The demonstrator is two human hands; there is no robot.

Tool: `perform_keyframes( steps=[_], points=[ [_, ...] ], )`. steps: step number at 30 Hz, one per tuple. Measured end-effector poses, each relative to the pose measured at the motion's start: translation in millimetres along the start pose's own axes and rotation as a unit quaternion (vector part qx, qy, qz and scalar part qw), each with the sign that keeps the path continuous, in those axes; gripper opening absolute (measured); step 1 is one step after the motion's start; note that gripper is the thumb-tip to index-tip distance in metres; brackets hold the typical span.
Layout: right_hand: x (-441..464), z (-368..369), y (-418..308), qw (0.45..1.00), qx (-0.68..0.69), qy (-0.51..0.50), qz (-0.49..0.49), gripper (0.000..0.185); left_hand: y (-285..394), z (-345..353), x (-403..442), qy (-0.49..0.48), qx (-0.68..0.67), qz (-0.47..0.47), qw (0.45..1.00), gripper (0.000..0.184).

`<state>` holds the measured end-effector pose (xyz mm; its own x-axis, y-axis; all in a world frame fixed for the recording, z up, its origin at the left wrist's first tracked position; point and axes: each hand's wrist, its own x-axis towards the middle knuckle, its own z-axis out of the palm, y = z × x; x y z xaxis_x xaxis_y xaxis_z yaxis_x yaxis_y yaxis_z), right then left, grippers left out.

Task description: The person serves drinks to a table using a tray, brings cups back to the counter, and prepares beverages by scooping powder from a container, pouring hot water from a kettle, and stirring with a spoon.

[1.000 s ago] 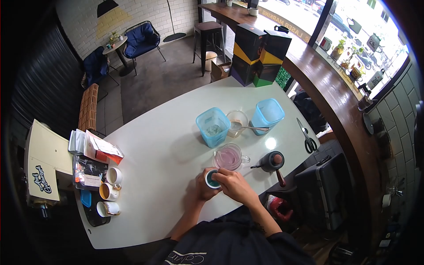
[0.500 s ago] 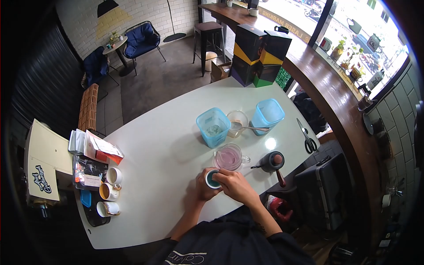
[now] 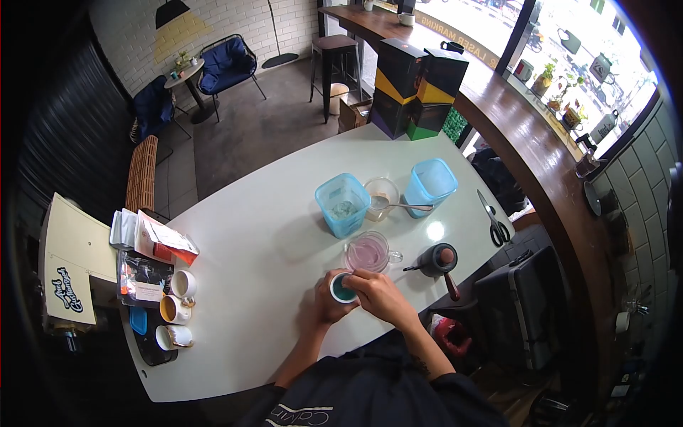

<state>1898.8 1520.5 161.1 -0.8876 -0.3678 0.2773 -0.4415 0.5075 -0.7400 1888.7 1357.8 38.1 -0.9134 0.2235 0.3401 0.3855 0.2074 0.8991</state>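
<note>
My left hand [image 3: 324, 302] is wrapped round a small white cup [image 3: 334, 297] with teal inside. Pinched fingers of my right hand [image 3: 384, 297] reach over the cup's rim; what they hold, if anything, is hidden. Just beyond the hands stands a clear glass mug [image 3: 368, 254] of pinkish liquid, its handle to the right. A small dark pot [image 3: 431, 262] with a wooden handle sits right of it. Farther back are a blue tub [image 3: 334, 196] with pale contents, a glass bowl [image 3: 377, 186] with a spoon [image 3: 409, 207] across it, and a second blue tub [image 3: 431, 186].
Black-handled scissors [image 3: 497, 229] lie by the right edge of the white table [image 3: 242, 285]. Stacked dark boxes [image 3: 413, 85] stand at its far end. Several mugs [image 3: 174, 336] and papers [image 3: 160, 235] are on the left. A wooden counter [image 3: 526, 121] runs along the window.
My right hand's fingers have shifted slightly at the cup's rim, and more of the teal inside shows. The cup stays in my left hand; the table items have not moved.
</note>
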Motion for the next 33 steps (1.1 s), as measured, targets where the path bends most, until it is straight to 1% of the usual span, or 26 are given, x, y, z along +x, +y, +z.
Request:
perform_keyframes(
  steps=[1,2,5,7,8,11,14,16,20,22,26,28,29,31,33],
  points=[
    [-1,-2,0,0.999,-0.009,-0.025,-0.019,0.015,1,-1,0,-0.004,0.000,0.001,1.000,0.065],
    [-1,-4,-2,0.999,-0.009,-0.025,-0.019,0.015,1,-1,1,-0.003,0.000,0.001,1.000,0.065],
    [0,-9,-5,0.998,-0.043,-0.044,0.002,0.016,5,-1,1,-0.011,-0.003,-0.013,1.000,0.067],
    [0,-8,-2,0.999,-0.038,0.000,0.026,0.019,7,1,2,0.013,0.002,-0.020,1.000,0.062],
    [1,-7,-2,0.999,-0.038,0.000,0.026,0.019,6,0,1,0.012,0.003,-0.019,1.000,0.062],
    [3,-3,-3,0.999,0.000,0.032,0.018,0.021,-3,0,-3,-0.014,0.012,-0.044,0.999,0.068],
    [1,-1,-4,1.000,0.004,0.024,0.000,0.021,-4,0,-1,-0.007,0.004,-0.019,1.000,0.067],
    [-1,-3,-2,1.000,-0.007,-0.019,-0.014,0.021,-2,0,-1,-0.011,-0.016,-0.012,1.000,0.065],
    [-1,-13,-6,0.999,-0.036,-0.041,-0.001,0.022,4,0,0,-0.015,-0.005,-0.016,1.000,0.064],
    [-1,-12,-4,0.999,-0.042,-0.001,0.028,0.023,7,2,2,0.007,-0.017,-0.029,0.999,0.063],
    [1,-5,-3,0.999,-0.003,0.030,0.020,0.024,1,2,-2,0.011,-0.010,-0.051,0.999,0.062],
    [1,-3,-5,1.000,-0.002,-0.003,-0.004,0.023,-1,0,0,-0.009,0.002,-0.014,1.000,0.064],
    [2,-4,-5,1.000,-0.002,-0.003,-0.004,0.023,0,0,1,-0.008,0.003,-0.015,1.000,0.064],
    [0,-7,-4,0.999,-0.017,-0.044,-0.013,0.022,3,0,1,-0.011,-0.011,-0.019,1.000,0.064],
    [1,-13,-6,0.999,-0.030,-0.045,-0.002,0.020,4,0,0,-0.013,-0.009,-0.025,1.000,0.063]
  ],
)
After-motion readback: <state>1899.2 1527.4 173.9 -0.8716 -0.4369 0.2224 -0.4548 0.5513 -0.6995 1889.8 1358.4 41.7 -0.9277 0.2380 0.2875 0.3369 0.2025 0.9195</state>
